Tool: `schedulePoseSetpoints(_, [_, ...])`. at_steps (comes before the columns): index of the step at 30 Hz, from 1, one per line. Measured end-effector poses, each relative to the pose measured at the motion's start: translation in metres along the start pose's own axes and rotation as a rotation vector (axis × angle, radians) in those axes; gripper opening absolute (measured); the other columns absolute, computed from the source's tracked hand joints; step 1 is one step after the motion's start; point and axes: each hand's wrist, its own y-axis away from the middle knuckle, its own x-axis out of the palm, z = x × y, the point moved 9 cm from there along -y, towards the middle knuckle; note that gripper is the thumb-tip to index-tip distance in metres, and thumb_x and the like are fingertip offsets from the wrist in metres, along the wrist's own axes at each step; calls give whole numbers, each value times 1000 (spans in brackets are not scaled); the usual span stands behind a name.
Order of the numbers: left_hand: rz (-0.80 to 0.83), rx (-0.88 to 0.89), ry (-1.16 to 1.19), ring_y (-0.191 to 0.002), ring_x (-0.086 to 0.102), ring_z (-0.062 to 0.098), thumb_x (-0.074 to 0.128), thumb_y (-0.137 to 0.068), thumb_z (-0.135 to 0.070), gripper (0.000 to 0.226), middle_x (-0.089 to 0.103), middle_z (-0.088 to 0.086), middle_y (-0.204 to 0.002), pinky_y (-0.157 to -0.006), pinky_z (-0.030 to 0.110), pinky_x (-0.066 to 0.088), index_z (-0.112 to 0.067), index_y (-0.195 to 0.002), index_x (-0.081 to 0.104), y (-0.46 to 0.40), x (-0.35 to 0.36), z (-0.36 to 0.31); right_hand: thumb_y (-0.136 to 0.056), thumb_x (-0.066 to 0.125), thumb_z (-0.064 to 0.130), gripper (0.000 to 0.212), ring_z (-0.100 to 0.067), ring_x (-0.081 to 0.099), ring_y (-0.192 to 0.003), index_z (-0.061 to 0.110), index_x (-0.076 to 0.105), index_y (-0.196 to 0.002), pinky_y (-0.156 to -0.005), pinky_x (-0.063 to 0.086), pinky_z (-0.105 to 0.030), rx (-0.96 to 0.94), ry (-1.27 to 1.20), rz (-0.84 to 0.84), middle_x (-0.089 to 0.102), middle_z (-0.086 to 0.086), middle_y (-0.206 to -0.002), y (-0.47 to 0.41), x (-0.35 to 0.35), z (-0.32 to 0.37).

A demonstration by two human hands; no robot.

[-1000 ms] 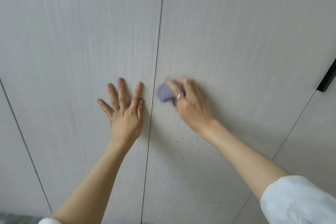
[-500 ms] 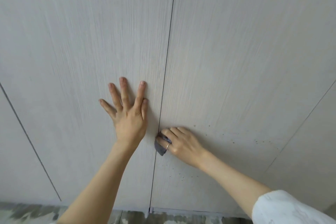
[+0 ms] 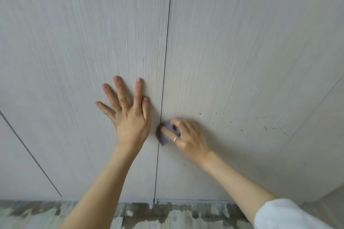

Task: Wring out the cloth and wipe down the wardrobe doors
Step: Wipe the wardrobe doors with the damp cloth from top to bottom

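Pale, wood-grained wardrobe doors [image 3: 232, 52] fill nearly the whole head view, their grain running in fine vertical streaks, with a thin dark seam [image 3: 165, 72] dividing the left door from the right one and running down to the bottom edge. Below the doors a strip of floor [image 3: 176, 214] shows, mottled in grey-green and off-white patches. On the left door, just beside the seam, the left hand [image 3: 130, 117] lies flat against the panel, palm to the wood, fingers straight and spread wide, the thumb tucked close along the index finger; it holds nothing. On the right door, right at the seam and a little lower than the left hand's fingertips, the right hand [image 3: 188, 135] presses a small bluish-purple cloth [image 3: 166, 133] against the panel, the fingers curled over the bunched fabric so that only its left part shows beyond them. A ring [image 3: 175, 139] sits on one finger of that hand. The right hand and the cloth are blurred, so the exact fold of the fabric cannot be made out. Dark specks [image 3: 242, 126] are scattered across the right door to the right of the hand, with a few more lower down near the forearm. A white sleeve [image 3: 283, 215] covers the right arm at the lower right corner, while the left forearm is bare.
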Motion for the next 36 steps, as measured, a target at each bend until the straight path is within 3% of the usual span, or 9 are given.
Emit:
schedulePoseSetpoints(5, [64, -49, 18, -138, -3, 50, 13, -100, -41, 50, 2, 24, -154, -103, 73, -2, -36, -148, 1, 28, 23, 13, -83, 49, 8, 24, -19, 44, -77, 19, 70, -79, -65, 30, -30, -220, 105, 278, 63, -4, -91, 58, 45, 31])
schedulePoseSetpoints(11, [60, -104, 17, -139, -4, 50, 19, -98, -34, 54, 0, 24, -154, -104, 72, -2, -33, -147, -4, 35, 25, 16, -85, 58, -2, 34, -26, 44, -80, 14, 62, -114, -66, 34, -36, 60, 12, -115, 45, -7, -104, -5, -30, -29])
schedulePoseSetpoints(15, [64, -161, 69, -141, -14, 43, 16, -97, -33, 55, -10, 18, -156, -106, 69, -4, -37, -143, -14, 38, 25, 11, -80, 61, -9, 47, -28, 45, -85, 12, 57, -122, -69, 39, -36, 156, -37, -194, 41, -8, -107, -11, -38, -46])
schedulePoseSetpoints(18, [38, -199, 105, -141, -17, 40, 16, -96, -33, 56, -13, 16, -156, -108, 66, -5, -37, -142, -16, 43, 26, 8, -94, 45, -2, 29, -27, 45, -80, 7, 70, -108, -64, 42, -35, -15, -2, -90, 43, -11, -105, 23, -13, -23])
schedulePoseSetpoints(23, [-2, -239, 102, -141, -15, 40, 17, -97, -31, 57, -11, 17, -156, -107, 69, -4, -32, -146, -11, 49, 31, 6, -96, 28, -3, 44, -24, 49, -74, 12, 69, -99, -59, 45, -32, -260, 105, 83, 42, -9, -103, 69, -3, -17])
schedulePoseSetpoints(26, [-20, -261, 126, -142, -18, 36, 19, -99, -30, 56, -15, 13, -157, -107, 66, -6, -32, -149, -5, 52, 32, 3, -95, 38, 1, 30, -27, 44, -81, 9, 58, -116, -64, 42, -36, -169, 86, -52, 40, -10, -105, 35, -39, -49])
schedulePoseSetpoints(30, [-13, -303, 167, -141, -23, 31, 18, -101, -32, 55, -21, 8, -156, -108, 65, -7, -34, -149, -7, 59, 36, 0, -83, 56, 6, 37, -27, 43, -88, 10, 59, -120, -70, 40, -36, 77, 49, -221, 37, -6, -105, -8, -75, -86])
schedulePoseSetpoints(33, [-16, -323, 190, -141, -24, 30, 17, -101, -35, 54, -23, 5, -155, -108, 66, -6, -36, -148, -9, 63, 39, -2, -87, 54, 11, 29, -19, 42, -87, 7, 63, -115, -71, 39, -33, 199, -48, -189, 46, -5, -101, 9, -65, -90])
schedulePoseSetpoints(36, [-29, -353, 229, -141, -24, 29, 18, -100, -34, 54, -23, 2, -155, -107, 67, -6, -37, -148, -9, 63, 39, -4, -82, 58, 1, 32, -28, 56, -81, 13, 63, -111, -64, 47, -33, 104, -9, -96, 56, -11, -96, 52, -42, -66])
